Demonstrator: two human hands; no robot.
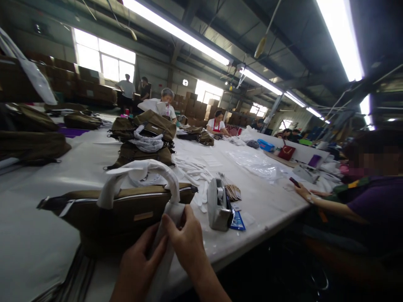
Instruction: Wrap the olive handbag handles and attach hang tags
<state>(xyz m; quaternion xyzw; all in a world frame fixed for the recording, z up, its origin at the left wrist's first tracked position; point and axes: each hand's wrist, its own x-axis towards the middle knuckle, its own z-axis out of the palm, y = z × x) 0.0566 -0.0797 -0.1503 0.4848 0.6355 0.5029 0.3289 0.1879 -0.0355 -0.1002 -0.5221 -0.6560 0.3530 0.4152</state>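
Note:
An olive-brown bag [126, 212] stands upright on the white table [264, 201] right in front of me. Its handle is wrapped in white paper [147, 170] that arches over the zipper. My left hand [138, 264] and my right hand [185, 239] meet at the handle's right end, both closed in a pinch on the white paper strip that hangs down the bag's front. The thumbs press against the strip from either side.
A grey tape dispenser [218, 205] with a blue packet stands just right of the bag. More olive bags [145, 138] are piled farther back, and clear plastic sheets [255, 161] lie at the right. A seated person's arm [327, 203] rests on the table's right edge; other workers sit and stand beyond.

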